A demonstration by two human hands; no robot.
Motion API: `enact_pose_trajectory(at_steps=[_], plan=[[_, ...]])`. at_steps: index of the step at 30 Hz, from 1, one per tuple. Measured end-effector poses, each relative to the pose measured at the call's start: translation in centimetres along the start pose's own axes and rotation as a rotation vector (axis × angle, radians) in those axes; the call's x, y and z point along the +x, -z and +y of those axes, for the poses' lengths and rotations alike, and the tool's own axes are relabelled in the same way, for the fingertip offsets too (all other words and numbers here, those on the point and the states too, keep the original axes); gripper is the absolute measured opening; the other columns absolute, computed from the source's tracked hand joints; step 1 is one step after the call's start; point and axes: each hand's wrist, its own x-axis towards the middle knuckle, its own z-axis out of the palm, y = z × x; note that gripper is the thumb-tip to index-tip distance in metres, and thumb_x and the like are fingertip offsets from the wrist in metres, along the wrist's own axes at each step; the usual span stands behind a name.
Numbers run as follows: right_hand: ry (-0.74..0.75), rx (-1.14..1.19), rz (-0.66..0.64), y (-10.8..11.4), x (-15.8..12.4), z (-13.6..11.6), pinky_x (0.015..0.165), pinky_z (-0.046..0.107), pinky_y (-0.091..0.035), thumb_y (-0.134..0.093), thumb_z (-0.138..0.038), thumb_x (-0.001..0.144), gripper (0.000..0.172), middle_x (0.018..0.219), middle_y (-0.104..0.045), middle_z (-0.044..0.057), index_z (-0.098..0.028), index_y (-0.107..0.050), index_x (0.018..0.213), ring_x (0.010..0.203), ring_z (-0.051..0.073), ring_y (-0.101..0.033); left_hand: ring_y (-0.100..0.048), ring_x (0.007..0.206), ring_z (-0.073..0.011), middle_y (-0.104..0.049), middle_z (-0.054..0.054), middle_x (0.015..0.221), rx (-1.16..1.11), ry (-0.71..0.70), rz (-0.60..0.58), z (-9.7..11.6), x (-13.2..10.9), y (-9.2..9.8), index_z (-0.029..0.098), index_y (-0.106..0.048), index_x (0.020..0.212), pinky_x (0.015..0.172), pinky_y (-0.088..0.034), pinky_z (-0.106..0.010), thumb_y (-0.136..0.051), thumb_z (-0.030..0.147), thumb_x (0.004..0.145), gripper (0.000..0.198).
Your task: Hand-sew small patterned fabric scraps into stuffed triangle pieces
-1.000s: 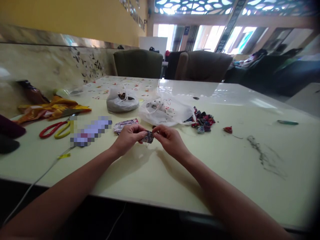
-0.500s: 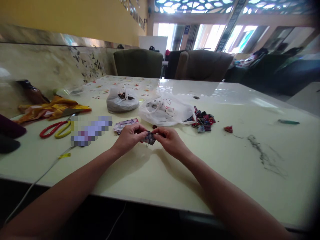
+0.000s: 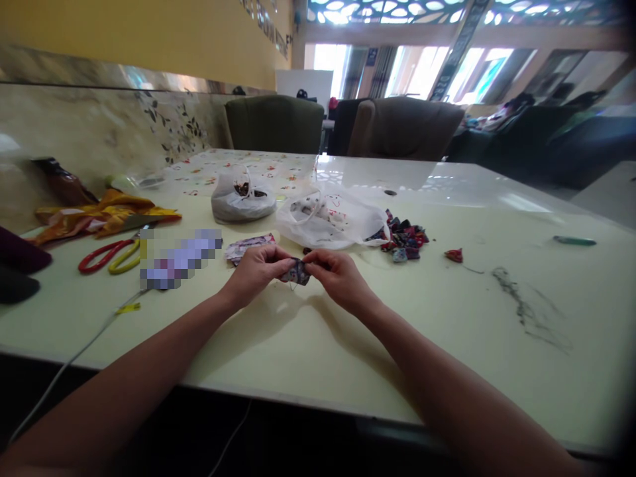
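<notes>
Small dark patterned fabric piece (image 3: 298, 271) pinched between both hands just above the pale glossy tabletop (image 3: 447, 318): left hand (image 3: 256, 268) and right hand (image 3: 338, 275) fingers closed on its opposite edges. Piece mostly covered by fingertips, pattern unreadable. Behind: white translucent plastic bag (image 3: 330, 222), contents blurred, with a pile of folded multicoloured fabric bits (image 3: 403, 238) at its mouth; grey knotted plastic bag (image 3: 242, 201) with dark scraps inside. Far left: red-and-yellow-handled scissors (image 3: 112, 255), partly behind a pixelated patch.
</notes>
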Motion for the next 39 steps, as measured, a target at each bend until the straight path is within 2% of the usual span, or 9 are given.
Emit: enact_pose_trajectory(at_steps=[9, 17, 28, 34, 39], plan=[[-0.034, 0.145, -0.025, 0.11, 0.18, 0.58, 0.066, 0.026, -0.043, -0.063, -0.027, 0.08, 0.014, 0.072, -0.065, 0.001, -0.016, -0.071, 0.083, 0.066, 0.013, -0.054, -0.06, 0.061, -0.0121, -0.067, -0.002, 0.069, -0.078, 0.062, -0.027, 0.19, 0.08, 0.06, 0.013, -0.069, 0.076, 0.063, -0.051, -0.027, -0.079, 0.032, 0.067, 0.023], [-0.024, 0.168, -0.04, 0.24, 0.23, 0.51, 0.067, 0.027, -0.042, -0.064, -0.028, 0.08, 0.014, 0.072, -0.064, 0.001, -0.016, -0.071, 0.082, 0.067, 0.013, -0.054, -0.061, 0.062, -0.0117, -0.067, -0.002, 0.069, -0.135, 0.098, -0.037, 0.19, 0.13, 0.14, 0.014, -0.07, 0.076, 0.063, -0.051, -0.026, -0.08, 0.031, 0.066, 0.022], [-0.062, 0.416, -0.118, 0.44, 0.37, 0.71, 0.07, 0.027, -0.043, -0.071, -0.032, 0.076, 0.015, 0.074, -0.065, 0.0, -0.017, -0.071, 0.08, 0.071, 0.012, -0.055, -0.062, 0.062, -0.0113, -0.069, -0.002, 0.07, -0.313, 0.22, -0.119, 0.29, 0.08, 0.41, 0.016, -0.071, 0.074, 0.063, -0.051, -0.024, -0.083, 0.027, 0.064, 0.019], [-0.044, 0.394, -0.13, 0.5, 0.42, 0.88, 0.07, 0.028, -0.044, -0.072, -0.035, 0.076, 0.017, 0.074, -0.064, 0.0, -0.018, -0.071, 0.079, 0.071, 0.013, -0.055, -0.059, 0.057, -0.0107, -0.069, -0.003, 0.067, -0.308, 0.242, -0.158, 0.33, 0.13, 0.38, 0.016, -0.071, 0.073, 0.057, -0.05, -0.023, -0.083, 0.029, 0.062, 0.021], [-0.031, 0.31, -0.102, 0.18, 0.23, 0.71, 0.064, 0.027, -0.042, -0.07, -0.037, 0.078, 0.021, 0.071, -0.061, 0.0, -0.017, -0.067, 0.081, 0.066, 0.012, -0.052, -0.059, 0.058, -0.0105, -0.069, -0.003, 0.067, -0.276, 0.218, -0.201, 0.21, 0.09, 0.26, 0.015, -0.07, 0.072, 0.059, -0.049, -0.024, -0.081, 0.03, 0.065, 0.02]])
